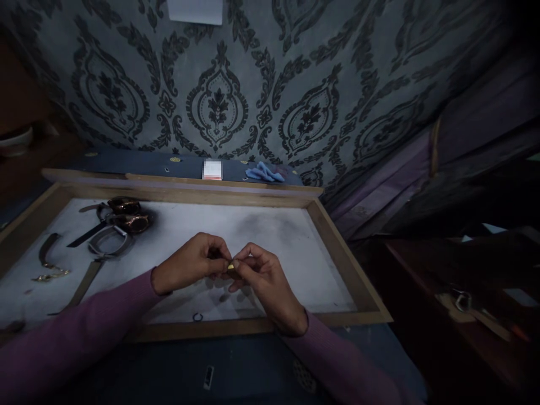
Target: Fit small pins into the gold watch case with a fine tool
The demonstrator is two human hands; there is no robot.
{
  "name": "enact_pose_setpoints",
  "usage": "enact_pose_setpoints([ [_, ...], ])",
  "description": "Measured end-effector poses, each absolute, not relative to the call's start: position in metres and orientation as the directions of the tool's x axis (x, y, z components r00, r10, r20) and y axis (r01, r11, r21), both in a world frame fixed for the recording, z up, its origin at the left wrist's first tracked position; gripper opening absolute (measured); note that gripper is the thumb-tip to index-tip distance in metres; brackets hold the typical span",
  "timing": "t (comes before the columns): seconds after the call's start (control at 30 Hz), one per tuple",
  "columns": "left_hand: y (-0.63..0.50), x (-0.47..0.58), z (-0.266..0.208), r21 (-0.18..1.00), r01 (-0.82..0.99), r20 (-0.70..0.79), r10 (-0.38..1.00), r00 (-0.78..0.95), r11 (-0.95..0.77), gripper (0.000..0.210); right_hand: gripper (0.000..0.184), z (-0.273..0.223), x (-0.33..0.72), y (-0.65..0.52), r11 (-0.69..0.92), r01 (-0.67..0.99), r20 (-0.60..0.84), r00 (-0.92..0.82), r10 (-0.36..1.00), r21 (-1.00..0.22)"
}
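Observation:
My left hand (192, 263) and my right hand (265, 278) meet over the middle of a shallow wooden tray (316, 225) with a white bottom. Between their pinched fingertips is a small gold-coloured piece (231, 267), partly hidden, too small to name. Both hands are closed on it. To the left lie several watches and straps: a watch with a pale case (110, 242) and a long strap, a dark strap with gold-coloured metal (50, 261), and bronze-toned pieces (137, 222) that may be watches or sunglasses. A small dark ring (197, 317) lies near the tray's front edge.
Behind the tray are a blue crumpled cloth (265, 172) and a small white box or card (212, 169) on a dark blue cloth. Patterned wallpaper (219, 107) rises behind. At right, a dark reddish surface (413, 270) holds a blurred item with a strap (464, 306).

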State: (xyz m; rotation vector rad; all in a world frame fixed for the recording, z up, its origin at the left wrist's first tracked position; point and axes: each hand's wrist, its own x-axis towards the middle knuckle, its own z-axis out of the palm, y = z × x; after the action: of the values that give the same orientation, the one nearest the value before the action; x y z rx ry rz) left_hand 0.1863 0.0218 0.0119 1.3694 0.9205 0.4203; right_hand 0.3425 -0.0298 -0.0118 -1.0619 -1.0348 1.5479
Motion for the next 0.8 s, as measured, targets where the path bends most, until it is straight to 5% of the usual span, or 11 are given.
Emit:
enact_pose_setpoints([
  [0.23, 0.023, 0.185, 0.013, 0.950, 0.253, -0.305, 0.723, 0.620, 0.184, 0.015, 0.021, -0.013, 0.342, -0.029, -0.199, -0.271, -0.164, -0.147, 0.976, -0.942],
  [0.37, 0.032, 0.178, 0.009, 0.931, 0.363, -0.215, 0.772, 0.599, -0.023, 0.015, 0.022, -0.013, 0.344, -0.029, -0.228, -0.322, -0.201, -0.115, 0.973, -0.919],
  [0.47, 0.034, 0.173, 0.003, 0.794, 0.537, -0.147, 0.765, 0.627, -0.287, 0.012, 0.023, -0.011, 0.346, -0.029, -0.235, -0.357, -0.221, -0.080, 0.972, -0.904],
  [0.8, 0.011, 0.176, -0.008, 0.376, 0.648, -0.159, 0.643, 0.749, -0.662, 0.009, 0.023, -0.008, 0.353, -0.029, -0.116, -0.374, -0.131, 0.014, 0.991, -0.920],
])
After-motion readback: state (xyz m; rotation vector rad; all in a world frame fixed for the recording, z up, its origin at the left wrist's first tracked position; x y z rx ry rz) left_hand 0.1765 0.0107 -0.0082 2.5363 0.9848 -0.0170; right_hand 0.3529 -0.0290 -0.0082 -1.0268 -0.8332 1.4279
